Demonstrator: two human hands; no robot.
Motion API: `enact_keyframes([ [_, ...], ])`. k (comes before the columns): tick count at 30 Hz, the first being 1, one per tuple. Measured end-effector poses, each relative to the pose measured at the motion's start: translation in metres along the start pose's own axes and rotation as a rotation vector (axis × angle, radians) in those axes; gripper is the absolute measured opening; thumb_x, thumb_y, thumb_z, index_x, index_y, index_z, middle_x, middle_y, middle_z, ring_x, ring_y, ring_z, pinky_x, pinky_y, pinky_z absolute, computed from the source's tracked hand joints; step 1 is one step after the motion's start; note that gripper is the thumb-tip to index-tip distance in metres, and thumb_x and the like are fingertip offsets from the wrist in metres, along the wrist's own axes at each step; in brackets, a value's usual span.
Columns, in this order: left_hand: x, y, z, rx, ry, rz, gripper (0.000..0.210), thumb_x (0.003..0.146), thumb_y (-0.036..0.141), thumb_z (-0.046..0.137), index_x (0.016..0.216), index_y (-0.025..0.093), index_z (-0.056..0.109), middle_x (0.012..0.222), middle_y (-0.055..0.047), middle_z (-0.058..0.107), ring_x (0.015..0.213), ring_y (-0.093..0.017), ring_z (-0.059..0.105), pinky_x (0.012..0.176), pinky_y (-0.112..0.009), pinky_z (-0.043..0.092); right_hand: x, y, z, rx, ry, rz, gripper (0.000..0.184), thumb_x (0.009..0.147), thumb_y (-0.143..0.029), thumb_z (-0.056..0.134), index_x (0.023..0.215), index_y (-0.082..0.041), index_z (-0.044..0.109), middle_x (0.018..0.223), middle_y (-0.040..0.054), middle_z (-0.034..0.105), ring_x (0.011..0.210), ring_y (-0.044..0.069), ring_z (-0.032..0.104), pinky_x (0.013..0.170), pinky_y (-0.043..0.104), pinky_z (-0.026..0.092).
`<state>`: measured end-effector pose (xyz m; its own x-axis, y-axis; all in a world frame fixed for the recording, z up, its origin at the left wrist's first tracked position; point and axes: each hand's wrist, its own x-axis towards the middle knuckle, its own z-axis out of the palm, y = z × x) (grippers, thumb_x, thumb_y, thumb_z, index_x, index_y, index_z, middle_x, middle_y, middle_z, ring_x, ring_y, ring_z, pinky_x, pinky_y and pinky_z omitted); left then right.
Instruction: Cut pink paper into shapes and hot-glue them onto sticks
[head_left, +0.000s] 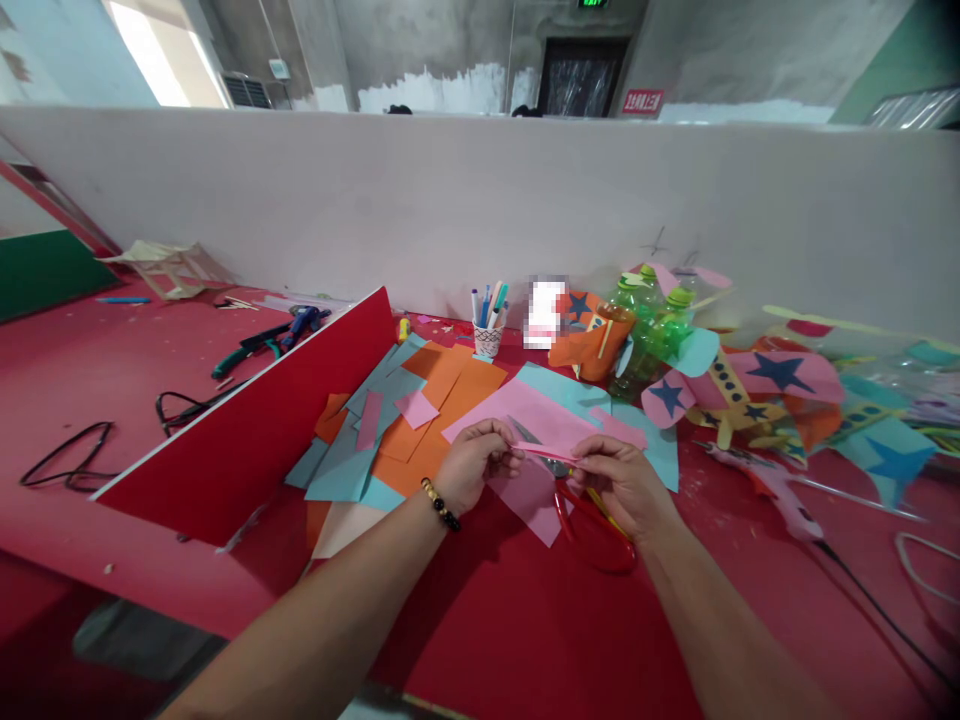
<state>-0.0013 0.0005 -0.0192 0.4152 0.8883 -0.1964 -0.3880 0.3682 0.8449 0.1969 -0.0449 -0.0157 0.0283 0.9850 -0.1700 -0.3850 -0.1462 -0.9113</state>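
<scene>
Between my two hands a narrow strip of pink paper (546,452) is stretched level above the table. My left hand (480,462), below a beaded bracelet, pinches the strip's left end. The right end sits between the thumb and fingers of my right hand (616,482). Under the strip lie scissors with red handles (600,545), their blades partly covered by the strip and my fingers. Something yellow, which I cannot make out, shows beside the right fingers. Larger pink paper (536,500) lies beneath the hands, on top of blue sheets.
Orange sheets (450,390) and blue sheets (341,470) spread leftward to a red divider (277,430). Behind stands a cup of pens (487,338). On the right are green bottles (667,325), paper-and-bottle planes (750,385) and a pink glue gun (772,490) with its cord.
</scene>
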Motion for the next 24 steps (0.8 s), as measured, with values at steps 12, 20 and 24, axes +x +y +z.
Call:
enact_keyframes([
  [12,-0.008,0.015,0.0,-0.204,-0.262,0.038,0.05,0.055,0.001,0.058,0.101,0.021,0.056,0.072,0.002,0.059,0.063,-0.009,0.054,0.063,-0.025,0.051,-0.003,0.001,0.003,0.178,0.026,0.157,0.014,0.054,-0.007,0.069,0.065,-0.016,0.068,0.06,0.0027,0.066,0.049,0.009,0.055,0.047,0.019,0.046],
  [20,-0.011,0.001,0.012,0.173,-0.307,0.133,0.039,0.064,0.023,0.077,0.099,0.014,0.063,0.075,-0.002,0.064,0.066,-0.011,0.059,0.066,-0.024,0.048,-0.014,0.007,0.022,0.294,-0.01,0.344,0.017,0.055,-0.003,0.065,0.068,-0.015,0.069,0.056,0.0009,0.063,0.045,0.006,0.054,0.043,0.013,0.045],
  [24,-0.012,0.0,0.014,0.189,-0.301,0.131,0.027,0.063,0.028,0.077,0.08,0.011,0.066,0.075,-0.004,0.065,0.068,-0.013,0.059,0.067,-0.025,0.048,-0.016,0.01,0.026,0.304,-0.056,0.373,0.015,0.058,-0.004,0.066,0.068,-0.015,0.068,0.059,0.0008,0.063,0.047,0.006,0.054,0.044,0.012,0.045],
])
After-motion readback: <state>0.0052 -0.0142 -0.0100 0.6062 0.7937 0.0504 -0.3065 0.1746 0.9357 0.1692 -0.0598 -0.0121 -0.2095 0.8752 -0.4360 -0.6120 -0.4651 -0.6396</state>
